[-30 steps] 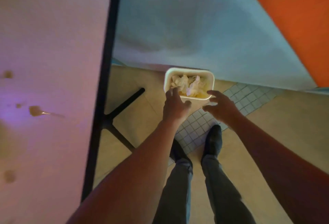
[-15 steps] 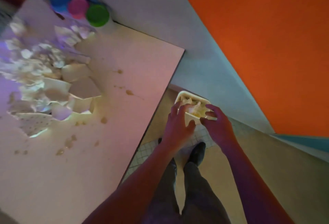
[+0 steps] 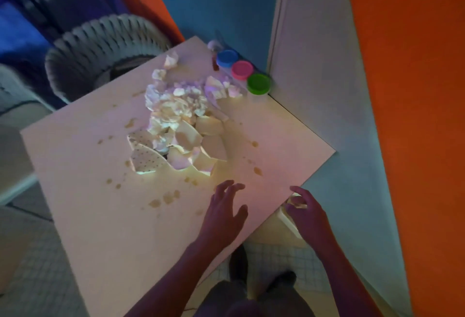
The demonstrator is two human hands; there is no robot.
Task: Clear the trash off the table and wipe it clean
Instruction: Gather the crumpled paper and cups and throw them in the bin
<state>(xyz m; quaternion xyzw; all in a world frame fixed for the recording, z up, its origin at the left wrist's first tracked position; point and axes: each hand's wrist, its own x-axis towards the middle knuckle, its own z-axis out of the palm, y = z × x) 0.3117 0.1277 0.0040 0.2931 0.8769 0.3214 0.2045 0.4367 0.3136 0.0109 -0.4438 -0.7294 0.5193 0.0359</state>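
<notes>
A heap of crumpled tissues and torn paper plate pieces [image 3: 180, 125] lies in the middle of the white table [image 3: 105, 211]. Brown spill spots [image 3: 166, 198] dot the tabletop around the heap. My left hand [image 3: 224, 212] hovers over the table's near right part with fingers spread, holding nothing. My right hand [image 3: 308, 213] is past the table's right edge, fingers loosely spread, empty, above the white bin [image 3: 289, 219] on the floor. The bin is mostly hidden by the table and my hand.
Three jars with blue [image 3: 227, 58], pink [image 3: 242, 70] and green [image 3: 259, 83] lids stand at the table's far corner by the wall. A wicker chair [image 3: 100, 49] stands behind the table. My shoes [image 3: 239, 263] are on the tiled floor beside the table.
The view has swung from the floor bin up to the tabletop. Both hands left the bin; the left one now hovers over the table and the right stays above the bin.
</notes>
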